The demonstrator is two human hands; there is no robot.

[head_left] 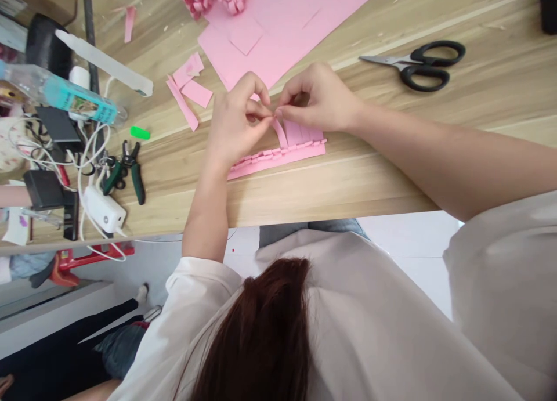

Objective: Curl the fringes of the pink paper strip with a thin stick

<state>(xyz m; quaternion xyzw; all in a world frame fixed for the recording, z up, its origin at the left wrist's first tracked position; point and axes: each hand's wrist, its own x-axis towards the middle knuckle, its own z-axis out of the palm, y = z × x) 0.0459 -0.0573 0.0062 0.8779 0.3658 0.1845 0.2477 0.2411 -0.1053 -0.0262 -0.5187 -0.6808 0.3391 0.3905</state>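
place: craft workspace or small workshop | wood-grain table (374, 180) | near: fringed pink paper (304, 152) | right: scissors (408, 60) | left: pliers (137, 181), power adapter (104, 209)

- Table (369, 180): wood-grained, smooth, with a faint sheen.
- Fringed strip (282, 155): thin, matt pink paper, its curled edge rough.
- Large sheet (287, 24): smooth, matt paper.
- Scissors (411, 60): shiny metal blades, smooth black plastic handles.
- Bottle (65, 92): clear, glossy plastic.
- White adapter (104, 209): smooth plastic.
- Pliers (137, 183): dark metal, green plastic-looking grips.
- Shirt (361, 308): matt, softly creased cloth.
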